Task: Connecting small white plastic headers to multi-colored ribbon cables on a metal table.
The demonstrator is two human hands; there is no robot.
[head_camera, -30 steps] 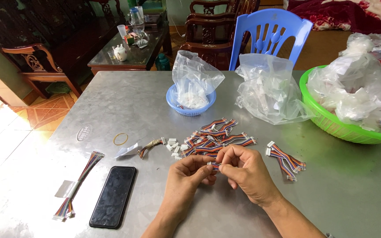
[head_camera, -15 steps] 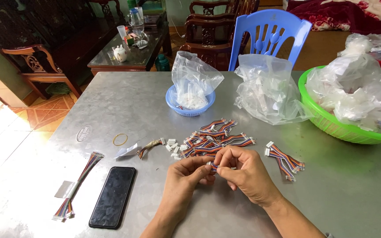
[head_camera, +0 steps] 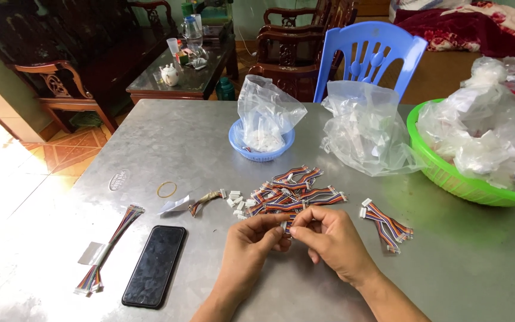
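Between pinching hands (head_camera: 290,235): small connector (head_camera: 285,226)

Grey metal table (head_camera: 210,137) fills the foreground, with strong daylight glare washing over its left side and the orange patterned floor tiles (head_camera: 73,152) beside it. Behind it stand a blue plastic chair (head_camera: 368,56), dark carved wooden armchairs (head_camera: 287,36) and a dark wooden bench (head_camera: 61,71) around a glass-topped coffee table (head_camera: 180,71) carrying a white teapot and a clear bottle. A green wall (head_camera: 251,9) closes the rear.
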